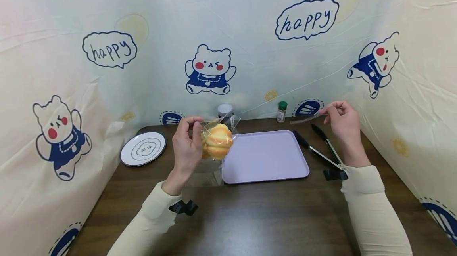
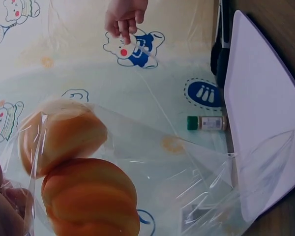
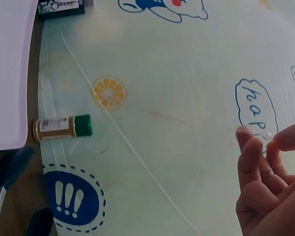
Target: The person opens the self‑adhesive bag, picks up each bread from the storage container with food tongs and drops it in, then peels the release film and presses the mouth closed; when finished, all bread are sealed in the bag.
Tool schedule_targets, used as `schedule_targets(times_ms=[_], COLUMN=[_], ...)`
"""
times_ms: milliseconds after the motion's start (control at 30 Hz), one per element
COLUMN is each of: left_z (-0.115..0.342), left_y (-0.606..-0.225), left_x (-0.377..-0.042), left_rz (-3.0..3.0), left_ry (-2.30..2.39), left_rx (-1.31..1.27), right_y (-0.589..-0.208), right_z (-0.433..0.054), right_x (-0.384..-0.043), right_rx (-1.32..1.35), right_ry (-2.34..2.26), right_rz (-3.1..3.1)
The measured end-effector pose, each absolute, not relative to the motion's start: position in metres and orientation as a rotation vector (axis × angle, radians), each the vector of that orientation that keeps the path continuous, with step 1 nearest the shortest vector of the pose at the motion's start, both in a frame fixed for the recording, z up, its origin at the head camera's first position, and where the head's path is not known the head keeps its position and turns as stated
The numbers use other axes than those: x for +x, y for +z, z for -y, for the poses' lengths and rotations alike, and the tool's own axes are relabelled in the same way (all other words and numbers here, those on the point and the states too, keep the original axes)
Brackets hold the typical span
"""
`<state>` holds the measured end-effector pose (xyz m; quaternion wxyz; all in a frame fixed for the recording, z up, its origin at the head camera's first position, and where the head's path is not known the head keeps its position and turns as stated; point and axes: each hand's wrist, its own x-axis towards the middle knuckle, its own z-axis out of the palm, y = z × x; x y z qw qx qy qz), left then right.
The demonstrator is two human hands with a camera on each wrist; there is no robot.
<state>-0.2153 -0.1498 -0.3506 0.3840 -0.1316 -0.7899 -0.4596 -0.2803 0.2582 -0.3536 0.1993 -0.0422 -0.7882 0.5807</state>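
My left hand (image 1: 188, 143) grips the top of a clear plastic bag (image 2: 206, 182), raised over the table at the tray's left end. Inside the bag are two golden bread rolls (image 1: 218, 141), one pressed against the other; the upper roll (image 2: 64, 137) is paler in the left wrist view. Off to the right, my right hand (image 1: 343, 123) pinches a thin, clear strip (image 1: 303, 120) between thumb and finger, above the black-tipped tongs. That strip looks like plastic film and is barely visible in the right wrist view, where the right hand's fingers (image 3: 255, 157) are bent.
A lilac tray (image 1: 264, 157) lies mid-table, with metal tongs (image 1: 326, 149) to its right. Behind it stand a green-capped spice jar (image 1: 281, 112) and a grey-lidded container (image 1: 225, 109). A white plate (image 1: 130, 155) sits far left. Printed cloth walls (image 1: 250, 50) enclose the table.
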Motion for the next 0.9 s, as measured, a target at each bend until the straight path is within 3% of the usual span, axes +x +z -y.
schedule_targets(times_ms=[333,533,900], left_z=[0.149,0.148,0.147], left_y=[-0.349,-0.349,-0.350], left_x=[-0.215,-0.216,-0.219], left_rz=[1.995,1.963,1.930], left_ry=[-1.191,-1.184,-1.177], left_rx=[-0.349,-0.390,-0.451], right_y=[-0.362,-0.399,-0.451], right_z=[-0.287,-0.301,-0.316], right_x=[-0.283,-0.299,-0.314], right_rx=[-0.183,-0.071,-0.061], right_ry=[1.442,1.088,0.890], right_rz=[2.560,2.862,3.063])
